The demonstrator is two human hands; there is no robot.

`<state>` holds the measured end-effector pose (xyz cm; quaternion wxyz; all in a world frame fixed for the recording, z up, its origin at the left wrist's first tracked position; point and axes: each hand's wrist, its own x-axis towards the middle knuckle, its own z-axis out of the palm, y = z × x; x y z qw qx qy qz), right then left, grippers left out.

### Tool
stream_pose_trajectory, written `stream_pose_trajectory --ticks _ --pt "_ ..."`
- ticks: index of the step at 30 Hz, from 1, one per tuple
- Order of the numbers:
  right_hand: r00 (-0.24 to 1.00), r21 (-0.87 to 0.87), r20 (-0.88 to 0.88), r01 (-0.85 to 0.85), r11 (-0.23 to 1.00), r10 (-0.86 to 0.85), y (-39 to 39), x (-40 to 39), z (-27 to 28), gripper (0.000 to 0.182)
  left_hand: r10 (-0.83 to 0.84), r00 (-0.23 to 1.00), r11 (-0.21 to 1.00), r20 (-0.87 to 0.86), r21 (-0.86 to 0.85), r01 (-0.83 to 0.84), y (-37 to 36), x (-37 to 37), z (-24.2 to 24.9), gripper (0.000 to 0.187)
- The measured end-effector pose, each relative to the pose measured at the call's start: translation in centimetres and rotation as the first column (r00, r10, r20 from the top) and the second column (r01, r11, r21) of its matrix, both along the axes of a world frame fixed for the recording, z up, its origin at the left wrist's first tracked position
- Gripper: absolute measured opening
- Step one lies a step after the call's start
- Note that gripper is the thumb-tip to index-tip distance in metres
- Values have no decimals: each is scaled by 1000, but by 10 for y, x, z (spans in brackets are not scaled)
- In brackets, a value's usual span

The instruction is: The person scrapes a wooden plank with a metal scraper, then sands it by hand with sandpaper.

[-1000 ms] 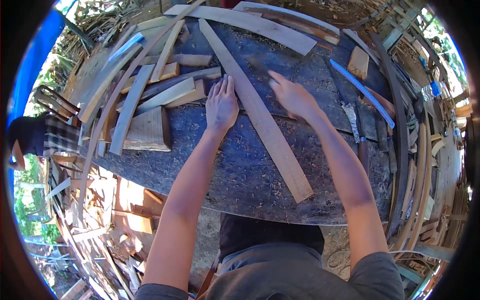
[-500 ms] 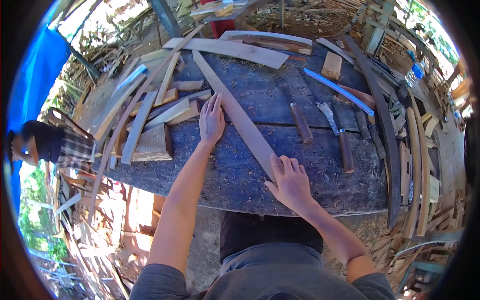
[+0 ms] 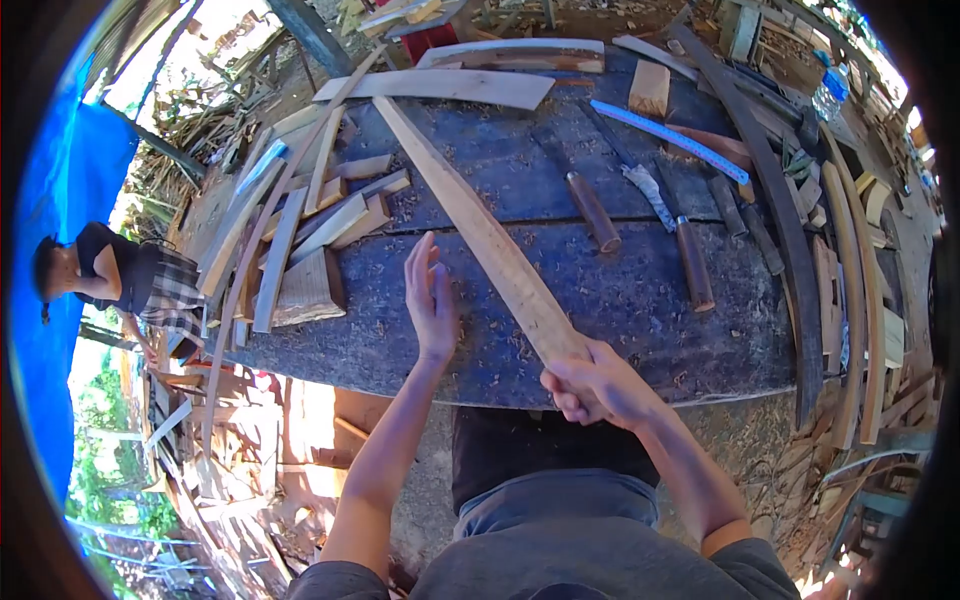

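Right hand (image 3: 598, 385) is closed around the near end of a long wooden slat (image 3: 470, 215), at the front edge of the dark workbench (image 3: 640, 300). The slat runs diagonally away across the bench toward the far left; whether it rests on the surface cannot be told. Left hand (image 3: 430, 295) is open, fingers extended, holding nothing, just left of the slat. Two wooden-handled tools (image 3: 592, 212) lie to the right. Stacked offcuts (image 3: 300, 230) sit left.

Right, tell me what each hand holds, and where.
The right hand grips the long wooden plank at its near end. The left hand is open, holding nothing.
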<state>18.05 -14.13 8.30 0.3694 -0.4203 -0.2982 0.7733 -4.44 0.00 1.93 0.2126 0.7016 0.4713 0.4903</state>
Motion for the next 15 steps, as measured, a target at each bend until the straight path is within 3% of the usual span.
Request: stream_pose_trajectory --ticks 1,4,5,9,11,12,13,14,15 --pt "994 -52 -107 22 998 -28 -10 2 1 27 18 999 1000 46 6 -18 -4 2 3 40" --pt "996 -156 -90 -29 987 15 -31 20 -32 23 54 992 998 111 -26 -51 -15 4 4 39" --pt "999 -117 38 -9 993 14 -35 23 -35 31 37 990 999 135 -22 -35 -15 2 -3 39" --pt "980 -25 190 58 998 -52 -46 10 -15 46 29 988 997 148 -71 -18 -25 0 -7 39" --pt "830 300 530 7 954 -173 -43 7 5 62 21 985 994 173 -106 -3 -30 -1 -2 40" --pt "833 301 528 1 954 -167 -44 7 1 62 10 980 992 200 -129 17 -30 -2 2 41" --pt "668 450 689 -87 889 -283 -46 8 -7 65 17 980 992 197 -128 9 -30 -2 7 41" --pt "469 560 777 -209 801 -421 -47 7 -12 68 -3 930 965 368 -244 99 -31 1 11 41" --pt "474 560 776 -215 800 -416 -48 6 -10 68 5 848 919 530 -337 205 -31 4 13 42"
